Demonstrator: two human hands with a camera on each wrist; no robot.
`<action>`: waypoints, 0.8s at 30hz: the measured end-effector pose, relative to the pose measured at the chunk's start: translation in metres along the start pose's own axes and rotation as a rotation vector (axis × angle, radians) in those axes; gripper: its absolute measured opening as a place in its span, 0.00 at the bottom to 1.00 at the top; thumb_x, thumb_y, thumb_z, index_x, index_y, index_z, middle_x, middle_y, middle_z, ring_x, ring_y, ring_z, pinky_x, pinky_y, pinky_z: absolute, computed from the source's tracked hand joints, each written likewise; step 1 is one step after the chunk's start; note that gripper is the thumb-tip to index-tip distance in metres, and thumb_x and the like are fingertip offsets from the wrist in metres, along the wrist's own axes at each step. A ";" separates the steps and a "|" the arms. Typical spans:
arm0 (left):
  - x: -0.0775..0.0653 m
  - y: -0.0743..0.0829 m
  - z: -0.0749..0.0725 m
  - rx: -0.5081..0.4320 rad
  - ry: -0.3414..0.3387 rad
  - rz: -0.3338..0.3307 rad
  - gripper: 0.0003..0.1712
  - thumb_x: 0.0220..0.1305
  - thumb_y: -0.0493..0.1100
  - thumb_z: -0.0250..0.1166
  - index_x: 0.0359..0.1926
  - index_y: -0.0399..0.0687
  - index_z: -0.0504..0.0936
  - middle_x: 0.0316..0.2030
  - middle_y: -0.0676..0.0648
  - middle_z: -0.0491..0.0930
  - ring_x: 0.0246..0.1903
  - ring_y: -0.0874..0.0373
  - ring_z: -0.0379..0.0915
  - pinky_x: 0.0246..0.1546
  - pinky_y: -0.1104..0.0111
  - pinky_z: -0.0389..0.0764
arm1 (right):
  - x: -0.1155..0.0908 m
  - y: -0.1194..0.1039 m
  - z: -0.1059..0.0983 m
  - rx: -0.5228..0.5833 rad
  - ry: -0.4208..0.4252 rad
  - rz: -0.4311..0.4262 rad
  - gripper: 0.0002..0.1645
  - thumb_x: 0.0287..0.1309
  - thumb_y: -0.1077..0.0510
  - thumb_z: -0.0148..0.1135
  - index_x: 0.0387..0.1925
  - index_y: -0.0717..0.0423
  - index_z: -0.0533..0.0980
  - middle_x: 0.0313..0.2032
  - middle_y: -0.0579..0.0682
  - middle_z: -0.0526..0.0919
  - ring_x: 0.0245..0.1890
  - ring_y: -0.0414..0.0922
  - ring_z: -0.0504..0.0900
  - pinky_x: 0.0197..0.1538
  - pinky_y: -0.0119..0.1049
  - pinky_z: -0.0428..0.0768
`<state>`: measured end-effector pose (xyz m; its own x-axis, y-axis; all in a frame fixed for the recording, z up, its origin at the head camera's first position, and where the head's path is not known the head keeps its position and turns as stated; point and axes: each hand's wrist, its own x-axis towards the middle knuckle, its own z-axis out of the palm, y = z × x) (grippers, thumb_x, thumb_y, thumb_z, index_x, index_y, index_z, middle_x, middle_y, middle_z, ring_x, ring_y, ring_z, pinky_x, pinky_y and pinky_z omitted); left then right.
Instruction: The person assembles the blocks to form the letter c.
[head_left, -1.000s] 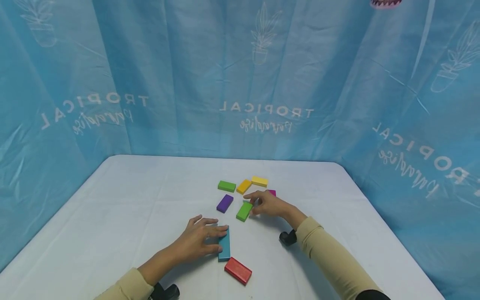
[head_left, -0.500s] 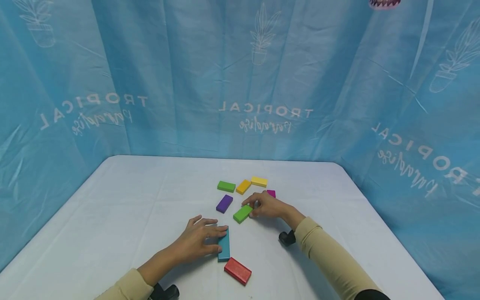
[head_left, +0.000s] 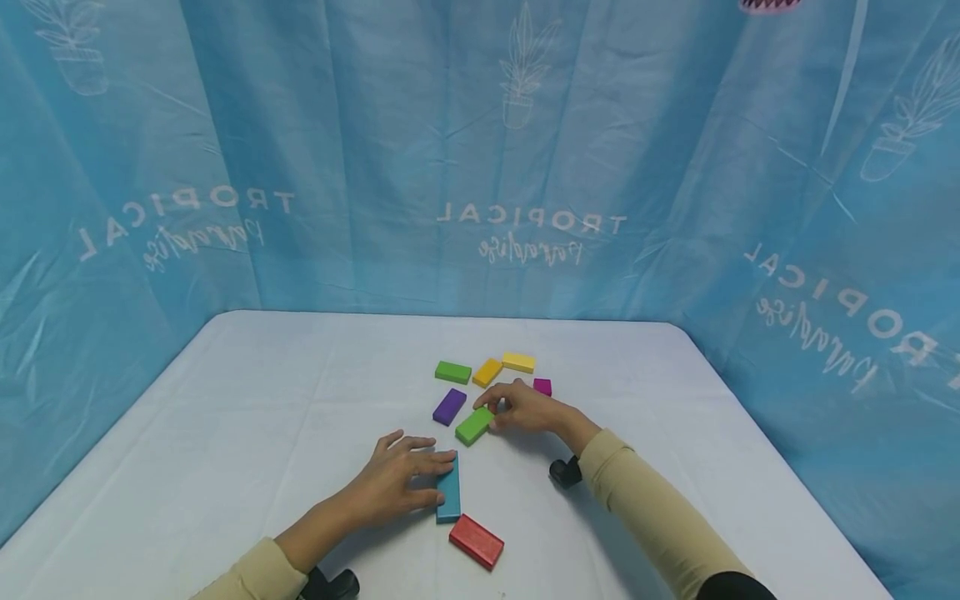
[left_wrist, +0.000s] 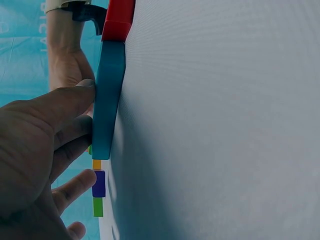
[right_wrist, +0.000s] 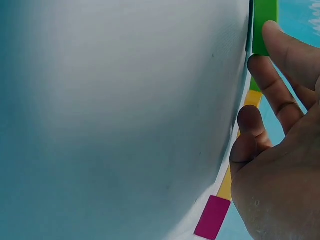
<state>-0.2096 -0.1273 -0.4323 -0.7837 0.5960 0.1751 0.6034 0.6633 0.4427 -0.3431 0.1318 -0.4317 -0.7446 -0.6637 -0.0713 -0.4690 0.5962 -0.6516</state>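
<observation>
On my feed both hands are working low over the white surface [head_left: 225, 467]. My left hand [head_left: 392, 477] is released: its thumb and fingertips only rest on the blue block [head_left: 451, 487], which lies just to the right of that palm. The red block [head_left: 477, 542] sits nearer the person than the left hand, at an angle, and its corner appears to touch the blue block's near end.

My right hand [head_left: 527, 408] is grasping the near green block [head_left: 474, 427] between thumb and finger; it sits left of that hand's fingertips. I can't tell if it is raised.

Another 5 blocks lie about the right hand: the purple block [head_left: 449, 407] to its left, the far green block [head_left: 453, 372] beyond and left, the orange block [head_left: 487, 372] and yellow block [head_left: 518, 362] straight beyond, the magenta block [head_left: 542, 387] just past its knuckles, partly hidden.
</observation>
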 end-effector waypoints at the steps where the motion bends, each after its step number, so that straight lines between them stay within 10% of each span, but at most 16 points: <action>1: 0.000 0.000 0.000 0.001 -0.001 0.002 0.26 0.57 0.52 0.70 0.56 0.47 0.82 0.58 0.55 0.76 0.61 0.47 0.64 0.62 0.39 0.48 | 0.001 -0.001 0.000 -0.009 -0.003 0.005 0.19 0.59 0.61 0.64 0.52 0.41 0.79 0.38 0.41 0.76 0.43 0.45 0.69 0.44 0.39 0.71; 24: 0.000 0.000 0.000 -0.008 -0.003 0.017 0.26 0.58 0.52 0.69 0.56 0.46 0.81 0.58 0.55 0.76 0.62 0.46 0.64 0.62 0.38 0.48 | 0.016 -0.017 0.009 -0.082 -0.063 0.023 0.21 0.60 0.58 0.64 0.52 0.33 0.79 0.42 0.37 0.75 0.50 0.44 0.65 0.51 0.41 0.70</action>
<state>-0.2100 -0.1278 -0.4321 -0.7729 0.6086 0.1796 0.6153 0.6496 0.4466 -0.3429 0.1071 -0.4283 -0.7254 -0.6749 -0.1351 -0.4910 0.6450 -0.5855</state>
